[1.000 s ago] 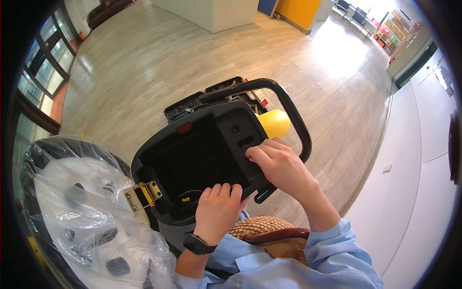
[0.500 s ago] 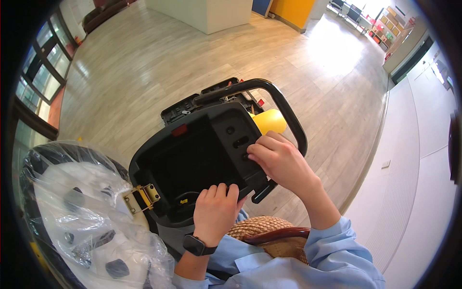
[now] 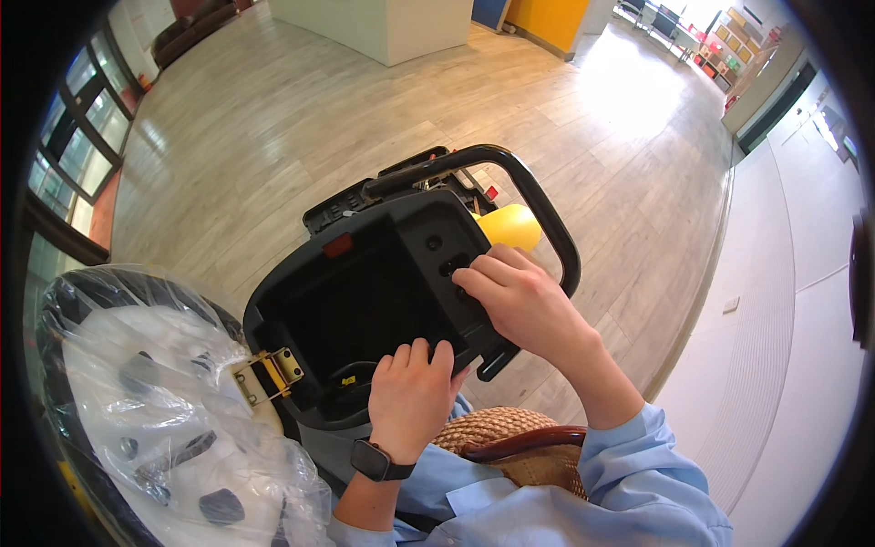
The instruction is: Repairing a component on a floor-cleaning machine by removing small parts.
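A black plastic storage compartment (image 3: 365, 283) lies open in front of me, with a deep dark well and a raised side panel (image 3: 433, 219) that has several small round and oblong holes. My left hand (image 3: 412, 397), with a dark watch at the wrist, has its fingers curled over the near rim. My right hand (image 3: 524, 296) is over the panel, fingers bent together with the tips at the holes; what they hold, if anything, is hidden. A brass hinge (image 3: 269, 376) joins the compartment to a plastic-wrapped, white-and-black spotted seat (image 3: 173, 410) on the left.
A thick black tubular handle (image 3: 538, 196) loops around the far right side, with a yellow rounded object (image 3: 510, 226) inside it. Open black cases (image 3: 346, 205) lie on the wooden floor beyond. A woven straw item with a brown band (image 3: 510, 442) is against my body. A white wall (image 3: 766, 365) runs along the right.
My right hand has shifted slightly left along the panel, its fingertips closer to the oblong hole. My left hand stays on the rim.
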Demonstrator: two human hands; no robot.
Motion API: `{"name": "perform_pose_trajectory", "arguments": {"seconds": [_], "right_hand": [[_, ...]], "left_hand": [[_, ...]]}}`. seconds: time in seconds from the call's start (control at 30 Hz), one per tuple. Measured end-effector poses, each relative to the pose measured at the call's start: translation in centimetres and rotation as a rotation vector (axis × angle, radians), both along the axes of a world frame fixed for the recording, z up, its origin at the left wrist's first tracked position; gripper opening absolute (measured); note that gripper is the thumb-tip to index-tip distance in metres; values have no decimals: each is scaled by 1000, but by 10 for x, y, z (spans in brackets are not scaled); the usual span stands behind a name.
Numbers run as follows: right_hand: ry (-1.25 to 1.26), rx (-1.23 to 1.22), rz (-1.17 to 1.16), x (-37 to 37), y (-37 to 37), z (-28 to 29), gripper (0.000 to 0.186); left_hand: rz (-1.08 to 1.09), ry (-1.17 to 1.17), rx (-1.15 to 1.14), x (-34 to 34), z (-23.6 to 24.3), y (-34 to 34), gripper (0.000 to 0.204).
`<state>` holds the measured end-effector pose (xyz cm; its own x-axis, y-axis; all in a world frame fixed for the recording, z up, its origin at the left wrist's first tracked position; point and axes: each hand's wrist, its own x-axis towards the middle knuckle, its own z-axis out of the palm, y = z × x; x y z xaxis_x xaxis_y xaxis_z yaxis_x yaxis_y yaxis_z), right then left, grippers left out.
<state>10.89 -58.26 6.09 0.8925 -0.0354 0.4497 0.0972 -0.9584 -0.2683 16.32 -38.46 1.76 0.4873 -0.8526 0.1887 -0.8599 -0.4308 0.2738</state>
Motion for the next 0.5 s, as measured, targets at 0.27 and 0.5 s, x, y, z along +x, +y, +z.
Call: {"name": "perform_pose_trajectory", "arguments": {"seconds": [0.27, 0.5], "right_hand": [[36, -126, 44, 6, 2, -9, 16], [56, 120, -14, 7, 0, -3, 13]], "left_hand": [[0, -23, -43, -1, -2, 0, 31], [5, -23, -39, -2, -3, 0, 30]]}}
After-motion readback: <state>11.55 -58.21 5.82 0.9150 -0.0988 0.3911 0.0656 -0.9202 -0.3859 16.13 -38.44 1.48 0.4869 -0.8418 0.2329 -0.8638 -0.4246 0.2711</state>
